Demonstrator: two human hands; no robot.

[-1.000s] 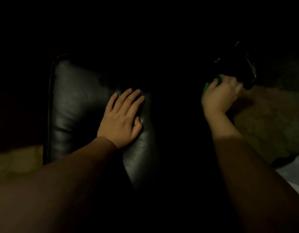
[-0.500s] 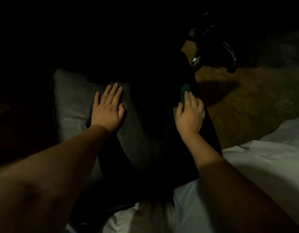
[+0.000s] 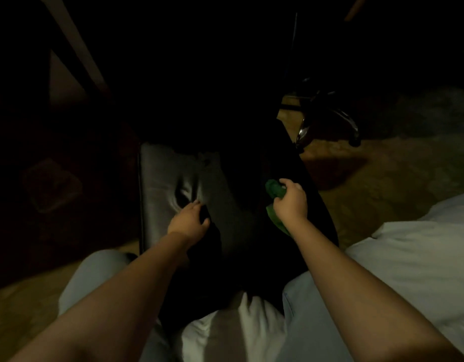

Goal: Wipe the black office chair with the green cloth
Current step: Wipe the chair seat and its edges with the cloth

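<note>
Head camera, looking down in dim light: black office chair (image 3: 165, 176) with its padded leather panel running lengthwise away from the person's knees, its chrome wheeled base (image 3: 331, 118) beyond at upper right. The right hand (image 3: 290, 202) clenches the green cloth (image 3: 274, 189) against the chair's dark right edge; the cloth's length follows that edge, bunched end pointing away, loose tail trailing under the wrist. The left hand (image 3: 189, 221) rests on the panel beside a crease, fingers curled; whether it pinches the leather cannot be told.
</note>
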